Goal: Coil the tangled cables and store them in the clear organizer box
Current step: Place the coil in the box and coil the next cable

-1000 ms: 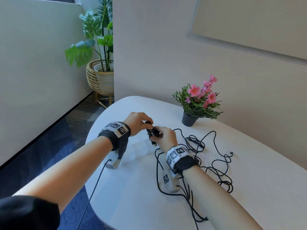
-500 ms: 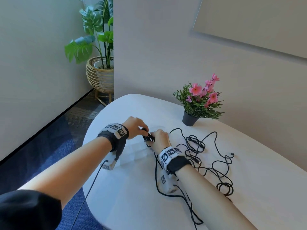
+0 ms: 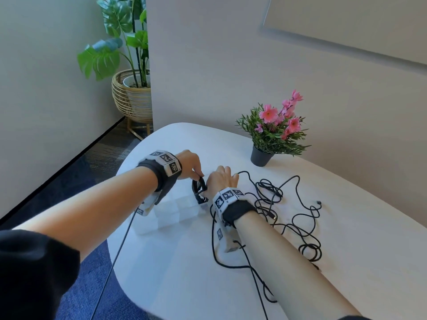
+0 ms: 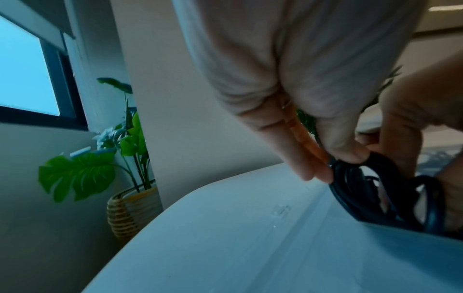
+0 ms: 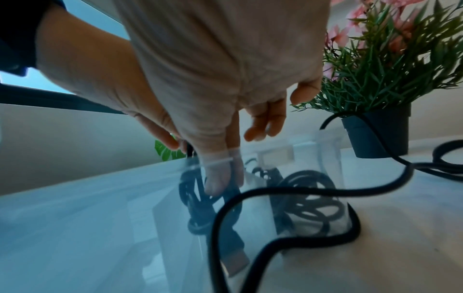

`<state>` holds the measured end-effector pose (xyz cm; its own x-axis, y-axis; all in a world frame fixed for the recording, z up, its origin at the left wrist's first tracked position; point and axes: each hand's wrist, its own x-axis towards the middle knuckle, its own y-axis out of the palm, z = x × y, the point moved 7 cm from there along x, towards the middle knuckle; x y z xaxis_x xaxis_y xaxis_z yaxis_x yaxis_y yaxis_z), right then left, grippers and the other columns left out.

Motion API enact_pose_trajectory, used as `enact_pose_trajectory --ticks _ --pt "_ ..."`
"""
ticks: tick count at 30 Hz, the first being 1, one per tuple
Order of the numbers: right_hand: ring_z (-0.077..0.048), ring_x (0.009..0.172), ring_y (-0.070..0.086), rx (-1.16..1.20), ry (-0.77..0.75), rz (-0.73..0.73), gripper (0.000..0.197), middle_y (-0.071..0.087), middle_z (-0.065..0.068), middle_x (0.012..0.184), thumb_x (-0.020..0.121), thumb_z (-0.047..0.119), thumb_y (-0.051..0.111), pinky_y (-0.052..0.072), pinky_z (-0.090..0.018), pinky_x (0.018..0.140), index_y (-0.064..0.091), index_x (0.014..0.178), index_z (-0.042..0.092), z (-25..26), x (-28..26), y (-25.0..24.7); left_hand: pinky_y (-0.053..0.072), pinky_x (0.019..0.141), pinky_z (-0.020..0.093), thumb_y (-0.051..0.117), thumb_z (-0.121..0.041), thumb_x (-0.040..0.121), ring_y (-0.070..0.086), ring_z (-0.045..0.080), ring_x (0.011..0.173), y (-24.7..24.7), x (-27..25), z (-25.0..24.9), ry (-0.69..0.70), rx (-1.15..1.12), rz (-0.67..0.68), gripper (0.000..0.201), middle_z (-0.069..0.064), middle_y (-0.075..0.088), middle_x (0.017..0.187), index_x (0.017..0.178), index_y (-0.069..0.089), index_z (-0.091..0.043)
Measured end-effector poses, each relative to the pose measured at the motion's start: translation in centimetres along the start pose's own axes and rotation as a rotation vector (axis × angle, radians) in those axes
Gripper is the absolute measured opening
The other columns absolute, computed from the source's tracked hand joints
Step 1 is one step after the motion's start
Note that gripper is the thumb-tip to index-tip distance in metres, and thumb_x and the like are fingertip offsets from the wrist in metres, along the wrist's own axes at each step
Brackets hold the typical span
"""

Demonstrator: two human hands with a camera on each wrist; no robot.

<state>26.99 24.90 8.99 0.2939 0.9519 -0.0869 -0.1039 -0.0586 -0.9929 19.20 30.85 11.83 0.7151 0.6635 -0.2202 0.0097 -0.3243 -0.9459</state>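
Observation:
A coiled black cable [image 3: 199, 189] stands on edge in a right-end compartment of the clear organizer box [image 3: 171, 214]. My left hand [image 3: 191, 166] pinches the top of the coil [image 4: 363, 190] between thumb and fingertips [image 4: 318, 174]. My right hand [image 3: 220, 181] grips the same coil [image 5: 198, 200] from the other side, thumb [image 5: 215, 180] and forefinger reaching down inside the box wall. A second coil [image 5: 308, 210] lies in the neighbouring compartment. The tangled black cables [image 3: 288, 204] sprawl on the white table to the right of my right wrist.
A small dark pot with pink flowers [image 3: 272, 135] stands at the back of the table [image 3: 346, 262], near the wall. A loose cable [image 5: 275, 193] loops in front of the box. A large plant in a wicker basket [image 3: 131, 98] stands on the floor to the left.
Both hands have come down and slightly left with the coil, from above the box into its compartment. The tangle on the table has not moved.

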Motion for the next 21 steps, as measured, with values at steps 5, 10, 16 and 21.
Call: enact_pose_trajectory --ticks 5,10,16,21 --pt "-0.022 0.068 0.053 0.301 0.017 0.199 0.02 0.059 -0.009 0.075 0.064 0.018 0.079 0.042 -0.023 0.058 0.067 0.075 0.007 -0.9 0.3 1.1 0.05 0.08 0.027 0.068 -0.026 0.083 0.063 0.023 0.097 0.6 0.9 -0.4 -0.067 0.029 -0.008 0.021 0.004 0.071 0.101 0.101 0.074 -0.017" --pt "-0.016 0.051 0.036 0.492 0.036 0.178 0.025 0.05 -0.001 0.054 0.066 0.019 0.081 0.035 -0.021 0.05 0.062 0.059 0.004 -1.7 0.0 0.9 0.048 0.061 0.026 0.074 -0.039 0.075 0.064 0.018 0.081 -0.5 1.0 -0.1 -0.127 0.103 -0.052 0.016 -0.008 0.068 0.088 0.089 0.075 -0.031" --pt "-0.019 0.054 0.037 0.516 0.116 0.199 0.038 0.042 -0.001 0.051 0.083 0.025 0.065 0.03 -0.025 0.051 0.049 0.052 0.011 -2.2 0.1 0.9 0.051 0.061 0.026 0.078 -0.041 0.069 0.063 0.016 0.07 -0.7 1.2 -0.3 -0.185 0.143 -0.02 0.02 -0.008 0.07 0.083 0.085 0.075 -0.029" --pt "-0.022 0.064 0.056 0.447 0.122 0.175 0.027 0.071 -0.011 0.082 0.078 0.026 0.071 0.044 -0.025 0.061 0.072 0.086 0.001 -1.9 0.8 0.5 0.049 0.062 0.026 0.076 -0.046 0.071 0.06 0.015 0.071 -0.2 1.5 0.3 -0.184 0.117 -0.007 0.021 -0.009 0.071 0.085 0.087 0.074 -0.032"
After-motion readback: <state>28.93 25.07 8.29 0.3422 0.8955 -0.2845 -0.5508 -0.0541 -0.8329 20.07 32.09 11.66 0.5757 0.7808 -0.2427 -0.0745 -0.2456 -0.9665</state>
